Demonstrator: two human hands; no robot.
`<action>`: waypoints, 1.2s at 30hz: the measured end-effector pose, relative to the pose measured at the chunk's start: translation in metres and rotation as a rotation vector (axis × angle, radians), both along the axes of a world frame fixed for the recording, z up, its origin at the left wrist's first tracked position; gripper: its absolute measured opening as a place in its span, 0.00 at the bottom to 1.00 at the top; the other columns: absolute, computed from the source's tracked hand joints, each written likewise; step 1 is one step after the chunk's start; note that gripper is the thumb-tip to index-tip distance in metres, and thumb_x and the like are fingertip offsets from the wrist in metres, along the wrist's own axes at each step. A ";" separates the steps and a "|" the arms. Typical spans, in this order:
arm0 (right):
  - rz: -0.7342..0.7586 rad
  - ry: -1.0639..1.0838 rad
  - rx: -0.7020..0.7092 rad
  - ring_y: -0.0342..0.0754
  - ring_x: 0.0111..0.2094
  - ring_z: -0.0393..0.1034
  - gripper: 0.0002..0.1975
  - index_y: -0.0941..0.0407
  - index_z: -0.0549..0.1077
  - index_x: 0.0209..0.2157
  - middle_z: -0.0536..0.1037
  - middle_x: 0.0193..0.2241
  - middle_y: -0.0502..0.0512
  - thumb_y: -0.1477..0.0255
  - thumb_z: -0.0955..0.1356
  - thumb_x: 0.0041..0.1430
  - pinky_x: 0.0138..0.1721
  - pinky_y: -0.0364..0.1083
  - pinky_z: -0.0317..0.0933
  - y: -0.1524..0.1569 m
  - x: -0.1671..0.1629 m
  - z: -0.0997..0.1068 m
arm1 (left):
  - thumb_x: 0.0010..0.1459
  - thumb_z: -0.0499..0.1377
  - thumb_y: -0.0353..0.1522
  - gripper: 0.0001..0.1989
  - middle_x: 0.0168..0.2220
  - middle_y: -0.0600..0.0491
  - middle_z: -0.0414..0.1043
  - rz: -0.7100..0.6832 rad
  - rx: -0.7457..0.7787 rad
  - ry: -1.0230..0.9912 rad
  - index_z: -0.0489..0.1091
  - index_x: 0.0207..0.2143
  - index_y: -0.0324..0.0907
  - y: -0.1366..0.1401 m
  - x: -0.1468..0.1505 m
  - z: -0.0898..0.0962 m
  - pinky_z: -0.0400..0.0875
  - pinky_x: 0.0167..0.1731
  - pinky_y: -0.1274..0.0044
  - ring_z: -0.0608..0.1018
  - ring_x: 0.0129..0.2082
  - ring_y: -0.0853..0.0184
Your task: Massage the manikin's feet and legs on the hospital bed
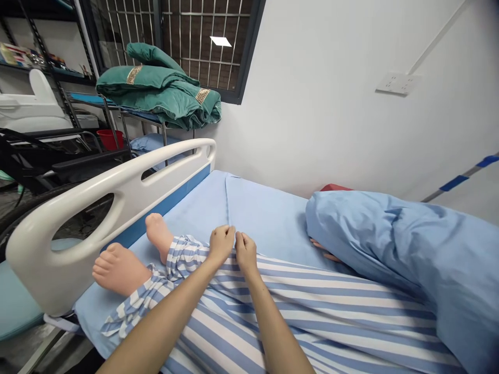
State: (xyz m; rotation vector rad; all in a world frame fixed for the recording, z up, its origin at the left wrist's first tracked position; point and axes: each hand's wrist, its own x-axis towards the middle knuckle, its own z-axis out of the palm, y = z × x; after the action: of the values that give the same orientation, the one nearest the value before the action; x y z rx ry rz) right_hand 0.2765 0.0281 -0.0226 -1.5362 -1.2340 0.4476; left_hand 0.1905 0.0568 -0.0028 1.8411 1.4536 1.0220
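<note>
My left hand (222,243) and my right hand (245,252) are side by side, both closed, over the far leg of a manikin lying on the bed. Their fingers appear pinched on the light blue bed sheet (265,208); a straight raised crease runs from its far edge to them. The fingertips themselves are hidden. Below my hands are the manikin's blue-and-white striped trousers (312,291). Its bare feet, the near foot (119,270) and the far foot (158,234), point toward the bed's end board.
The white end board (128,176) stands at left. A bunched blue quilt (390,234) covers the manikin's upper part at right, with a hand's fingers (327,252) showing under it. Beyond are a white wall (312,104), folded green bedding (163,88) and a wheelchair (58,166).
</note>
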 end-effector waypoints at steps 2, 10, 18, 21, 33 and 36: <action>0.004 0.044 0.011 0.40 0.20 0.50 0.19 0.55 0.54 0.17 0.56 0.15 0.44 0.60 0.57 0.56 0.23 0.41 0.47 0.000 0.001 0.000 | 0.59 0.42 0.37 0.20 0.17 0.57 0.62 0.001 -0.008 -0.053 0.61 0.18 0.40 -0.004 0.011 -0.002 0.53 0.24 0.81 0.63 0.20 0.74; 0.010 0.094 -0.040 0.40 0.20 0.51 0.18 0.55 0.54 0.16 0.56 0.14 0.44 0.61 0.59 0.53 0.22 0.41 0.48 0.000 0.001 0.013 | 0.61 0.41 0.37 0.20 0.23 0.53 0.70 0.049 0.010 0.117 0.66 0.24 0.42 -0.015 0.013 -0.019 0.54 0.28 0.79 0.68 0.24 0.71; 0.065 -0.113 -0.039 0.40 0.19 0.50 0.18 0.55 0.56 0.15 0.56 0.13 0.44 0.63 0.58 0.55 0.22 0.41 0.44 -0.011 0.016 0.019 | 0.61 0.42 0.38 0.20 0.23 0.54 0.71 0.043 0.033 0.178 0.66 0.22 0.42 -0.016 0.016 -0.017 0.52 0.27 0.79 0.68 0.24 0.71; -0.019 -0.137 -0.054 0.40 0.19 0.49 0.18 0.56 0.55 0.15 0.55 0.13 0.44 0.64 0.58 0.56 0.23 0.41 0.43 -0.010 0.019 0.004 | 0.60 0.43 0.37 0.19 0.24 0.54 0.71 0.023 0.031 0.208 0.66 0.22 0.42 -0.018 0.016 -0.017 0.52 0.27 0.78 0.68 0.24 0.71; -0.009 0.350 0.067 0.39 0.20 0.48 0.17 0.55 0.54 0.16 0.54 0.15 0.43 0.62 0.60 0.53 0.22 0.40 0.48 -0.009 0.030 0.008 | 0.57 0.44 0.36 0.17 0.16 0.58 0.59 0.115 -0.141 -0.204 0.57 0.17 0.41 -0.018 0.060 -0.001 0.53 0.21 0.81 0.60 0.19 0.74; -0.025 0.399 0.089 0.39 0.20 0.48 0.17 0.55 0.54 0.17 0.54 0.15 0.43 0.62 0.61 0.52 0.21 0.40 0.48 -0.008 0.030 0.006 | 0.57 0.45 0.38 0.18 0.17 0.57 0.62 0.107 -0.071 -0.126 0.59 0.17 0.41 -0.026 0.063 -0.009 0.53 0.24 0.80 0.62 0.21 0.73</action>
State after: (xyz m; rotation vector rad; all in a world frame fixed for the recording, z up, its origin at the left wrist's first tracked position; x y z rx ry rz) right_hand 0.3067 0.0199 -0.0166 -1.3072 -0.9110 0.6389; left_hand 0.2540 0.0313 -0.0114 1.6341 1.5056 1.1025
